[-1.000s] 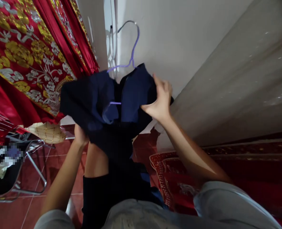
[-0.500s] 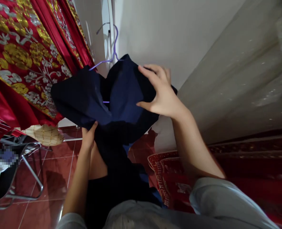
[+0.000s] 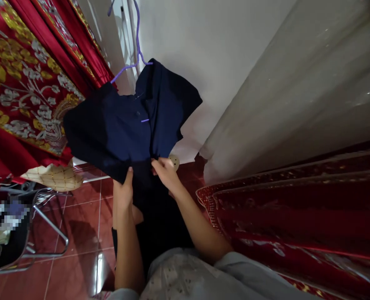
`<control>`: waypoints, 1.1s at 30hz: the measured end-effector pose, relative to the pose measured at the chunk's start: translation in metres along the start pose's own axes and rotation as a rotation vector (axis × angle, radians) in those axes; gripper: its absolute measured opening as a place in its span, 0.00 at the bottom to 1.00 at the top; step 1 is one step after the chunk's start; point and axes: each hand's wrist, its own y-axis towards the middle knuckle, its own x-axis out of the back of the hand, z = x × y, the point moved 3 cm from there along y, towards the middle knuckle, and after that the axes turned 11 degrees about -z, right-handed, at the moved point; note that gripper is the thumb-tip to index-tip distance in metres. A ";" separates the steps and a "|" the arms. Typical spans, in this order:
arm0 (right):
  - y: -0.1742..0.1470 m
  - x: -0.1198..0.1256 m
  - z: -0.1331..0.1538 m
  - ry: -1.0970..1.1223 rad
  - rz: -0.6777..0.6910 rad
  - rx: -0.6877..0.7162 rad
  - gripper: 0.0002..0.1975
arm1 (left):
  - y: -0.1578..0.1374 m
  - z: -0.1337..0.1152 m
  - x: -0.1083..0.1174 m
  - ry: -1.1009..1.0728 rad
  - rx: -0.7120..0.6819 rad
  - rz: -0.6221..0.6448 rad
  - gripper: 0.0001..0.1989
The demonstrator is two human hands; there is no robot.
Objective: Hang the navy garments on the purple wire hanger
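A dark navy shirt [image 3: 122,125] hangs in front of me on a purple wire hanger [image 3: 137,37]. Its collar is at the top, and a bit of the hanger's lower bar shows through the front opening. My left hand [image 3: 124,189] grips the shirt's left side low down, thumb on top and the other fingers hidden behind the cloth. At the front edge, right of the middle, my right hand [image 3: 167,171] pinches the fabric with its fingers closed. The lower part of the shirt drops into dark shadow.
Red cloth with gold and silver flowers [image 3: 31,75] hangs at the left. Below it stands a black chair [image 3: 12,250] with metal legs and items on its seat. A pale sheer drape [image 3: 281,96] and red trimmed fabric [image 3: 281,208] fill the right, beside a white wall [image 3: 203,37].
My right hand has moved down and left from the shirt's right shoulder to its front edge and closed there. The front panels now lie nearer together. My left hand still holds on.
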 end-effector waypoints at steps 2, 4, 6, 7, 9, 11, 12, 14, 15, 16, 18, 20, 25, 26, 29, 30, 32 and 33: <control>-0.002 0.011 -0.002 0.015 0.020 -0.016 0.22 | -0.002 -0.011 0.002 -0.008 -0.045 -0.157 0.21; -0.004 0.020 -0.003 0.064 0.030 -0.027 0.23 | -0.009 -0.028 0.004 0.025 -0.242 -0.353 0.25; -0.008 0.023 -0.004 0.123 0.023 -0.038 0.24 | -0.022 -0.044 0.002 0.095 -0.487 -0.507 0.28; -0.010 0.024 -0.004 0.151 0.012 -0.042 0.24 | -0.029 -0.049 -0.001 0.135 -0.569 -0.514 0.27; -0.014 0.023 -0.004 0.199 -0.002 -0.046 0.24 | -0.041 -0.050 -0.012 0.200 -0.616 -0.341 0.18; -0.018 0.022 -0.002 0.232 0.000 -0.036 0.24 | -0.051 -0.043 -0.026 0.213 -0.561 -0.026 0.09; -0.019 0.023 0.000 0.241 0.005 -0.027 0.24 | -0.055 -0.038 -0.033 0.201 -0.526 0.099 0.07; -0.020 0.024 0.002 0.255 0.018 0.006 0.23 | -0.061 -0.032 -0.041 0.165 -0.493 0.215 0.08; -0.021 0.025 0.003 0.269 0.024 0.031 0.23 | -0.063 -0.030 -0.043 0.153 -0.498 0.224 0.09; -0.022 0.026 0.004 0.284 0.032 0.062 0.22 | -0.064 -0.030 -0.045 0.147 -0.511 0.217 0.09; -0.023 0.027 0.005 0.308 0.061 0.134 0.19 | -0.065 -0.032 -0.047 0.141 -0.528 0.191 0.10; -0.025 0.026 0.005 0.297 0.080 0.207 0.14 | -0.064 -0.035 -0.047 0.129 -0.525 0.146 0.08; -0.027 0.031 0.007 0.173 -0.049 0.383 0.08 | -0.063 -0.040 -0.046 0.150 -0.507 0.134 0.07; -0.027 0.033 0.008 0.148 -0.065 0.417 0.08 | -0.063 -0.040 -0.046 0.159 -0.510 0.144 0.07; -0.027 0.037 0.009 0.118 -0.070 0.431 0.07 | -0.064 -0.041 -0.045 0.177 -0.513 0.159 0.06; -0.027 0.037 0.008 0.128 -0.074 0.410 0.06 | -0.064 -0.042 -0.045 0.181 -0.509 0.163 0.06; -0.028 0.037 0.007 0.153 -0.087 0.374 0.06 | -0.065 -0.042 -0.046 0.190 -0.505 0.169 0.07; -0.029 0.036 0.006 0.156 -0.093 0.369 0.06 | -0.065 -0.042 -0.046 0.195 -0.505 0.172 0.07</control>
